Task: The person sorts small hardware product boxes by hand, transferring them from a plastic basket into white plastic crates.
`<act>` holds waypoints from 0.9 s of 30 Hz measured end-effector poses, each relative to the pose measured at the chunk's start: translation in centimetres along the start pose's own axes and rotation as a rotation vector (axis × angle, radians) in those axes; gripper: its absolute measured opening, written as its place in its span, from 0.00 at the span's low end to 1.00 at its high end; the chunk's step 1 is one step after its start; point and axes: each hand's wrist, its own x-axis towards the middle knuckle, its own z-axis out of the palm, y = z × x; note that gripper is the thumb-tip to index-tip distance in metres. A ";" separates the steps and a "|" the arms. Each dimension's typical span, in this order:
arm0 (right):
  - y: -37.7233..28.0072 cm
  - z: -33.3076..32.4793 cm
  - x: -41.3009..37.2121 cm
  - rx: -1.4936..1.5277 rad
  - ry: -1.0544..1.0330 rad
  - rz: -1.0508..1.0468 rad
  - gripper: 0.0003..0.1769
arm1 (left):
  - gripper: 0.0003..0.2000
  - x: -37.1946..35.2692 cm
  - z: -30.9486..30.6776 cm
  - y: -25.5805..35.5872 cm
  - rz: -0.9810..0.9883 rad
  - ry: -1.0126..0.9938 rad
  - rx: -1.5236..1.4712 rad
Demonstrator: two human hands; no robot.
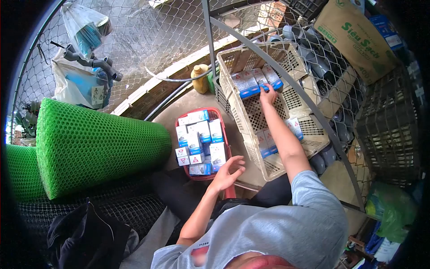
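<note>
at the cream crate's (254, 150) far end, blue-and-white boxes (251, 82) sit in a row, blue edges toward the person. the right hand (268, 95) touches one, grip width unclear; the left hand (227, 174) spreads wide beside the red basket (227, 150).

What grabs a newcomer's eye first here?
The big roll of bright green mesh lying on the left. Next, the red basket in the middle, packed with blue-and-white boxes, the open left hand by its near right side. Then the pale crate to the right, with the right hand reaching in to a row of similar boxes.
</note>
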 end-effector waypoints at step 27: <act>-2.4 -5.6 2.4 0.531 -0.009 0.517 0.46 | 0.24 -1.2 -0.8 -1.5 -0.021 0.062 0.016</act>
